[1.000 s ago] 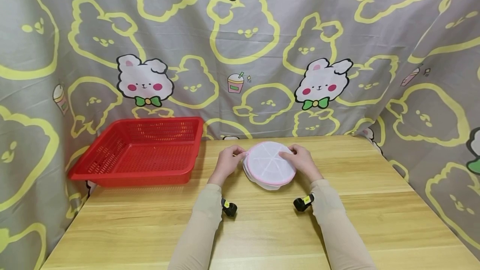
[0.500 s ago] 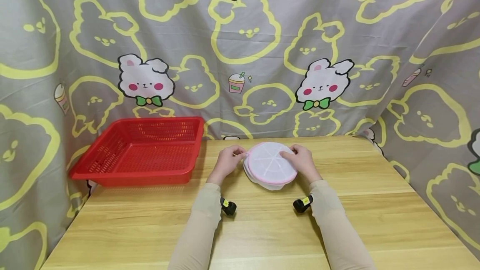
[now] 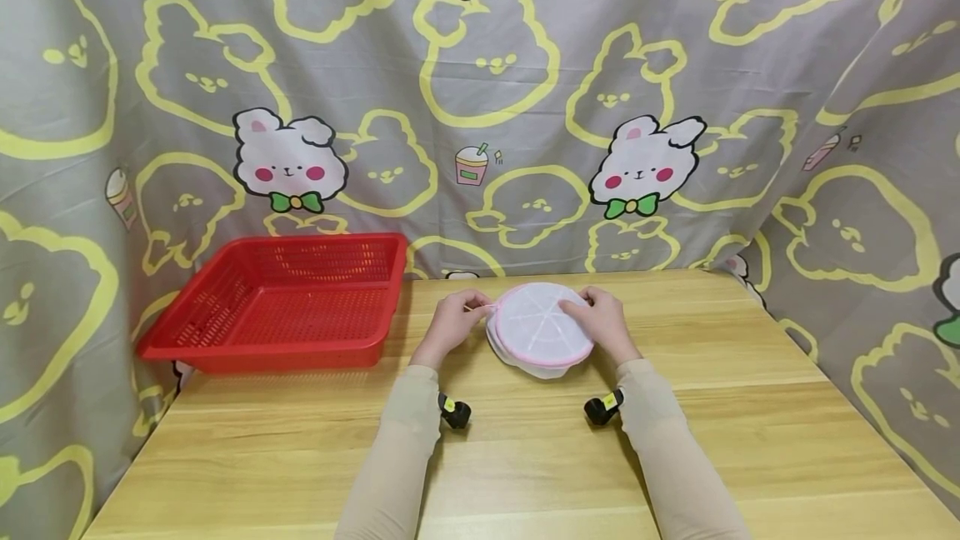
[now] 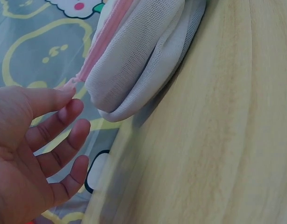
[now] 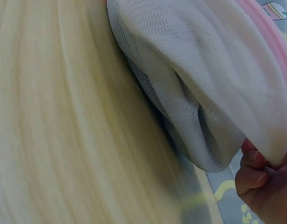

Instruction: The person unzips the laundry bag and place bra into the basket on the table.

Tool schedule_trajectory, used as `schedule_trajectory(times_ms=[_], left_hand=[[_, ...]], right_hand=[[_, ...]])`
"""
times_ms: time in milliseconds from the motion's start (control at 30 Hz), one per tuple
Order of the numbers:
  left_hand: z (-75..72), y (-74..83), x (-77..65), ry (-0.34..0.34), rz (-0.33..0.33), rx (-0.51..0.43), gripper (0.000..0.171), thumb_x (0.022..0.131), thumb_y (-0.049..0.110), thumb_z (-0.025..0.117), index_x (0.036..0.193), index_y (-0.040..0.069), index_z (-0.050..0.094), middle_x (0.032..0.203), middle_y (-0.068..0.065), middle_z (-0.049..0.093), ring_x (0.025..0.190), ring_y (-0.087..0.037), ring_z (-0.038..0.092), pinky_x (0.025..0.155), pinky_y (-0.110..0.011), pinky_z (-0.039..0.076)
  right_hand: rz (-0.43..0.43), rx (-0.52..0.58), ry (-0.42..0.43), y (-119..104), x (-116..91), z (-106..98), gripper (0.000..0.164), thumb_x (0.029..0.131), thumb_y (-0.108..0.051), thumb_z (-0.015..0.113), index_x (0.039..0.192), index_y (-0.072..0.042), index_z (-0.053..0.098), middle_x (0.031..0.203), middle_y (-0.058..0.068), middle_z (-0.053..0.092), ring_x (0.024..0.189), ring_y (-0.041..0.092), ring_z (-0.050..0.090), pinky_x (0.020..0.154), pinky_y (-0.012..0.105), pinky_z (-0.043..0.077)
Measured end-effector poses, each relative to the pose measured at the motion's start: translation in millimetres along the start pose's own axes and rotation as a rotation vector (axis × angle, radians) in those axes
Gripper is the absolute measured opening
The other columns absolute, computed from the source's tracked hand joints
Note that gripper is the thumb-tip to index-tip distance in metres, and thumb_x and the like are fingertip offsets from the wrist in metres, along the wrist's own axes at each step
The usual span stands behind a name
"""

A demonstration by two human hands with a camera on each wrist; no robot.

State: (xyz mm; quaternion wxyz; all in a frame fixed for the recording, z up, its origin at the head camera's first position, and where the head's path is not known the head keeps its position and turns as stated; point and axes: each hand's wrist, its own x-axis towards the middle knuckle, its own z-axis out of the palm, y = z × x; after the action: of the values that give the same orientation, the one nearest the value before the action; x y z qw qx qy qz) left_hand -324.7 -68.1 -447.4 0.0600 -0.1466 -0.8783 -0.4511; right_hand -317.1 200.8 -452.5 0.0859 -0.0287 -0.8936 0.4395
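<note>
A round white mesh laundry bag [image 3: 542, 325] with pink trim sits on the wooden table, its flat top tilted a little toward me. Soft folds of mesh [image 4: 129, 70] bulge below the trim in the left wrist view. At the bag's left edge, my left hand [image 3: 452, 325] pinches a small pale pink tab [image 4: 74, 81] at the end of the trim between thumb and index finger; the other fingers are spread loosely. My right hand [image 3: 604, 325] grips the bag's right rim, thumb on top and fingers underneath. Part of that hand [image 5: 262, 182] is hidden by the bag in the right wrist view.
A red perforated plastic basket [image 3: 378, 319] stands at the table's back left. Behind the wooden table [image 3: 517, 457] hangs a grey curtain [image 3: 525, 215] with cartoon prints. Small black cameras [image 3: 455, 412] are strapped to both wrists.
</note>
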Motion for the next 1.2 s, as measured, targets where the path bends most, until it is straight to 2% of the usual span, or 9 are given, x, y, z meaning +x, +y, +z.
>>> schedule_trajectory(times_ms=[367, 900, 1200], left_hand=[[-0.8, -0.8, 0.6, -0.034, 0.001, -0.019, 0.008, 0.091, 0.020, 0.068, 0.094, 0.013, 0.072, 0.088, -0.002, 0.072, 0.080, -0.014, 0.060, 0.069, -0.025, 0.048], [-2.3, 0.3, 0.4, -0.084, -0.008, -0.034, 0.008, 0.090, 0.021, 0.070, 0.092, 0.013, 0.071, 0.086, -0.001, 0.070, 0.077, -0.011, 0.059, 0.069, -0.025, 0.049], [-3.2, 1.2, -0.7, -0.111, 0.017, -0.037, 0.009, 0.090, 0.022, 0.069, 0.092, 0.014, 0.071, 0.089, -0.002, 0.071, 0.077, -0.011, 0.059, 0.069, -0.025, 0.048]], right_hand=[[0.013, 0.002, 0.049, 0.2, 1.2, -1.1, 0.034, 0.085, -0.036, 0.070, 0.087, -0.003, 0.061, 0.083, 0.010, 0.059, 0.073, 0.018, 0.053, 0.057, 0.023, 0.044], [0.034, 0.003, 0.072, -1.1, -0.4, -2.8, 0.034, 0.085, -0.035, 0.069, 0.089, -0.002, 0.062, 0.083, 0.010, 0.060, 0.074, 0.020, 0.054, 0.059, 0.023, 0.044], [0.045, 0.012, 0.082, 0.6, 0.2, -2.7, 0.034, 0.086, -0.036, 0.069, 0.089, -0.003, 0.061, 0.085, 0.010, 0.060, 0.076, 0.020, 0.054, 0.059, 0.023, 0.044]])
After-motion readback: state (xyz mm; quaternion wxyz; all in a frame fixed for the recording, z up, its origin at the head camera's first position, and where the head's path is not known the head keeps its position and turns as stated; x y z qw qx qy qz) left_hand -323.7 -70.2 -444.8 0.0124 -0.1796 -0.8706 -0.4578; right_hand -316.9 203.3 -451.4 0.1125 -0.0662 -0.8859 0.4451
